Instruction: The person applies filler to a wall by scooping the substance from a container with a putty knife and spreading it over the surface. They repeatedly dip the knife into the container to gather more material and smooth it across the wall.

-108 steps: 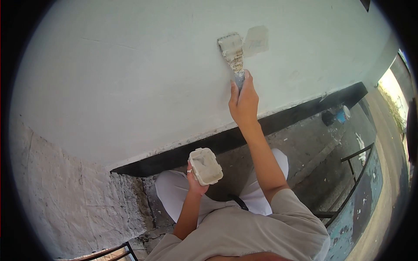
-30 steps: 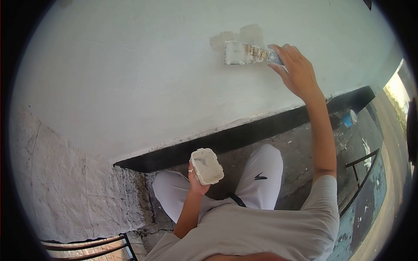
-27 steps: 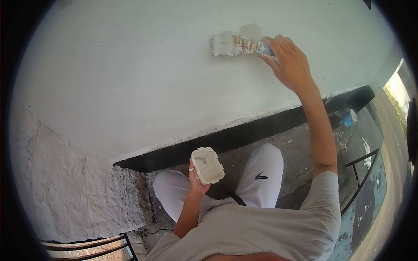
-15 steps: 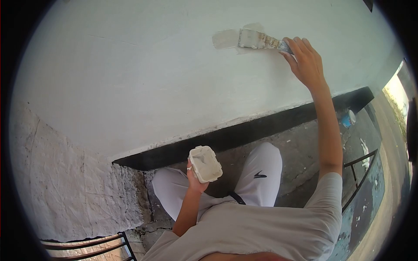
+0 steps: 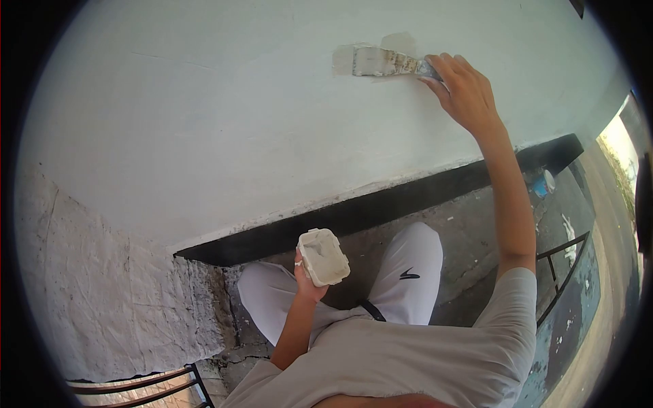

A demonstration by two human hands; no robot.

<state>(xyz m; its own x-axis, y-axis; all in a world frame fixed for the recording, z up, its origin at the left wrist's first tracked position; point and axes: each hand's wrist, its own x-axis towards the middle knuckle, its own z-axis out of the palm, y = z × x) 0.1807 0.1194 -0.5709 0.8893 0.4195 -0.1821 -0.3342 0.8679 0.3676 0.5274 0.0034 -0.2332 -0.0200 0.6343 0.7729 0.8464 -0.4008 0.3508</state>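
My right hand [image 5: 462, 92] is closed round the handle of a putty knife [image 5: 381, 62], stretched out in front of me. The knife's wide blade, smeared with pale filler, lies against the white wall [image 5: 224, 129]. Around the blade is a greyish filler patch [image 5: 398, 43] on the wall. Low over my lap, my left hand [image 5: 309, 284] grips a small white plastic tub [image 5: 324, 257] by its side. Whitish filler coats the inside of the tub. Some of the left fingers are hidden behind it.
A black band [image 5: 367, 204] runs along the wall's foot. Rough whitewashed masonry [image 5: 122, 292] rises at the left, above black metal bars [image 5: 136, 389]. On the right are a blue-and-white cup [image 5: 544, 183] and a black metal frame [image 5: 563, 272]. My bent knees face the wall.
My right hand has slid the putty knife a short way left across the filler patch. The left hand and tub have barely moved.
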